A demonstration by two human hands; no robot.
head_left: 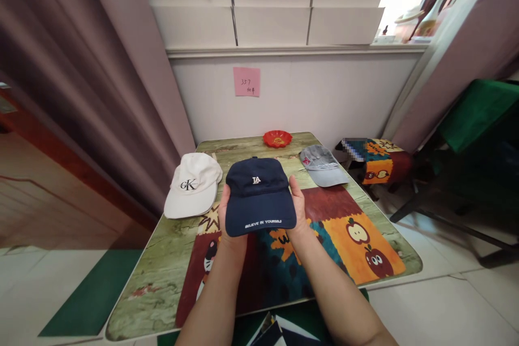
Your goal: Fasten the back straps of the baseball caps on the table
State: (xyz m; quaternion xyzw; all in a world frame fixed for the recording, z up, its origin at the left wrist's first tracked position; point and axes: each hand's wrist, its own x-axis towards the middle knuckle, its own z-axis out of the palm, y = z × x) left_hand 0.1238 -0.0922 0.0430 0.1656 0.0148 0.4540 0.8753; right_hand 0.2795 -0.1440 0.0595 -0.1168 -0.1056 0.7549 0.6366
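Observation:
A navy baseball cap [259,194] with a white LA logo and "BELIEVE IN YOURSELF" on its brim is held up between my two hands, brim towards me. My left hand [225,221] grips the cap's left side, and my right hand [298,205] grips its right side with the thumb showing at the edge. Most of the fingers are hidden under the cap. To the left lies a white cap [194,184] with a black CK logo. A grey cap [323,166] with a pink emblem lies at the right, beyond my right hand.
The table [141,275] has a green wood-grain top with a colourful patterned mat [365,243]. A red scalloped dish [278,139] stands at its far edge by the wall. A stool [377,159] and a dark chair [478,173] are on the right; a curtain [93,65] hangs left.

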